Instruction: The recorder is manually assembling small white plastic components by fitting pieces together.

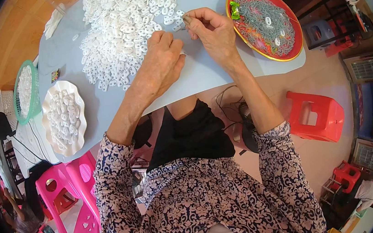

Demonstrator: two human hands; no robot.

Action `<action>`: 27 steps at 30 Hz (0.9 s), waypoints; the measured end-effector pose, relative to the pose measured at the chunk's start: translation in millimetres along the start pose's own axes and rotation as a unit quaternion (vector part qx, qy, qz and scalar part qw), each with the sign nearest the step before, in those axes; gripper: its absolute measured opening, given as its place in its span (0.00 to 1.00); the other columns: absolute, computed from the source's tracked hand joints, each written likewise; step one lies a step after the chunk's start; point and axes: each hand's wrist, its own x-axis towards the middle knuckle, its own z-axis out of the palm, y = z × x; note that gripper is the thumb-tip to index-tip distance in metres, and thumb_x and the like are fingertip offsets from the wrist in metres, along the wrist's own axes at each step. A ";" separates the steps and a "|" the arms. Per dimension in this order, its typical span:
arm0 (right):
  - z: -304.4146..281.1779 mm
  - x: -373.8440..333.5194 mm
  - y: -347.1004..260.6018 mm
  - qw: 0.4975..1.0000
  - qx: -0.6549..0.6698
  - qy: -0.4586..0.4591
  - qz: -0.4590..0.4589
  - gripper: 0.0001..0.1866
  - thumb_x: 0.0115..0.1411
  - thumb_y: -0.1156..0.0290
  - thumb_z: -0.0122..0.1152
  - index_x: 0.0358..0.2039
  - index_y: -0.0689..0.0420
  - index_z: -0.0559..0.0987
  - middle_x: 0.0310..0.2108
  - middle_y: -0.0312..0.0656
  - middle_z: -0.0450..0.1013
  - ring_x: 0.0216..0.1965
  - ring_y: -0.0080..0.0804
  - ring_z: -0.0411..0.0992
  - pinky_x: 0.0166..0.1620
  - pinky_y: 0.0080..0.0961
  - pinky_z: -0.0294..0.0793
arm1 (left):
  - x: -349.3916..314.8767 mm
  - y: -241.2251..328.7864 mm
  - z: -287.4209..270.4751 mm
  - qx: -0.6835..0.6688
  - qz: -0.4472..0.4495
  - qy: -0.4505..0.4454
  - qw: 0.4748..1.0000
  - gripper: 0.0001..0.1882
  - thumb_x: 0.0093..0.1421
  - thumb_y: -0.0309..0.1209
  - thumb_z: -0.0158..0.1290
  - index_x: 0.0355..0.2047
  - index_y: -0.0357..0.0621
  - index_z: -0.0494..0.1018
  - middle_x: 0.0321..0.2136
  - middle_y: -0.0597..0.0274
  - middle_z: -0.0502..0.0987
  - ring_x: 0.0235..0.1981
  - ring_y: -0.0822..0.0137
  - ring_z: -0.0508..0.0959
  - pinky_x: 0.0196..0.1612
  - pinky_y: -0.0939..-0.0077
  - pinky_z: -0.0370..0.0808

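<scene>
The left hand is curling its fingers and the right hand is holding thumb and fingertips close together, but one cannot tell whether either is gripping something. Just beside them, the white pieces are lying in a big heap on the grey surface, while farther right a red plate is carrying small grey pieces.
</scene>
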 end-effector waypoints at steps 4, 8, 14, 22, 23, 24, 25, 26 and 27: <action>-0.9 0.8 1.4 1.000 -0.002 0.002 0.010 0.07 0.57 0.73 0.59 0.31 0.64 0.78 0.20 0.31 0.71 0.20 0.13 0.65 0.23 0.12 0.65 | 3.1 -2.7 -0.5 0.005 -0.025 0.005 1.000 0.11 0.47 0.20 0.54 0.33 0.38 0.71 0.30 0.53 0.66 0.40 0.52 0.66 0.45 0.63 0.67; -0.4 0.6 1.0 1.000 0.016 0.007 0.017 0.07 0.57 0.73 0.59 0.31 0.64 0.78 0.20 0.31 0.71 0.20 0.13 0.65 0.23 0.12 0.65 | -0.1 -4.2 -3.7 0.100 -0.033 0.013 0.994 0.11 0.46 0.19 0.54 0.32 0.39 0.71 0.29 0.54 0.66 0.38 0.53 0.67 0.43 0.63 0.67; -1.3 0.7 1.2 1.000 -0.017 0.006 0.005 0.07 0.57 0.73 0.59 0.32 0.64 0.78 0.19 0.31 0.71 0.20 0.14 0.65 0.24 0.13 0.65 | 5.9 4.4 3.5 0.029 0.023 0.009 0.999 0.09 0.45 0.19 0.54 0.29 0.40 0.72 0.29 0.55 0.67 0.37 0.54 0.67 0.42 0.63 0.67; 3.0 1.1 1.7 1.000 0.018 0.011 0.014 0.07 0.57 0.74 0.58 0.34 0.64 0.78 0.20 0.32 0.72 0.21 0.14 0.66 0.26 0.13 0.67 | 7.8 -0.9 13.7 0.051 0.049 0.024 0.997 0.06 0.46 0.19 0.53 0.27 0.38 0.71 0.30 0.55 0.68 0.38 0.54 0.67 0.43 0.65 0.67; 2.7 0.7 2.2 1.000 0.020 0.009 0.013 0.07 0.57 0.74 0.58 0.34 0.64 0.78 0.20 0.32 0.72 0.21 0.14 0.66 0.26 0.13 0.67 | 5.8 1.0 12.0 0.052 0.048 0.024 0.997 0.06 0.46 0.19 0.53 0.27 0.38 0.71 0.30 0.55 0.68 0.38 0.54 0.67 0.43 0.65 0.67; 1.5 0.3 2.6 1.000 0.022 0.018 0.011 0.07 0.57 0.75 0.58 0.34 0.64 0.78 0.21 0.32 0.72 0.21 0.14 0.66 0.26 0.13 0.67 | 3.5 3.4 9.6 0.043 0.047 0.032 0.997 0.05 0.46 0.21 0.53 0.26 0.38 0.71 0.29 0.54 0.68 0.38 0.54 0.66 0.43 0.64 0.67; 0.0 0.1 2.7 0.999 0.026 0.026 0.008 0.07 0.57 0.75 0.58 0.35 0.64 0.78 0.21 0.33 0.72 0.22 0.14 0.66 0.26 0.13 0.67 | 2.4 4.6 6.7 0.034 0.046 0.039 0.998 0.04 0.46 0.23 0.53 0.25 0.37 0.72 0.29 0.53 0.68 0.38 0.54 0.66 0.43 0.63 0.67; -3.6 -0.2 3.2 0.999 0.032 0.026 0.013 0.08 0.58 0.75 0.58 0.36 0.65 0.78 0.23 0.33 0.73 0.22 0.15 0.66 0.26 0.13 0.67 | 2.1 2.5 1.6 0.035 0.044 0.038 0.998 0.04 0.46 0.23 0.53 0.25 0.37 0.72 0.29 0.53 0.68 0.38 0.54 0.66 0.43 0.63 0.67; -3.9 0.0 2.7 0.999 0.036 0.023 0.014 0.08 0.58 0.75 0.58 0.36 0.65 0.78 0.23 0.33 0.73 0.22 0.15 0.66 0.26 0.13 0.67 | -0.6 -2.7 -9.9 0.055 0.024 0.065 0.996 0.04 0.46 0.22 0.53 0.25 0.37 0.72 0.28 0.53 0.68 0.36 0.53 0.66 0.42 0.62 0.66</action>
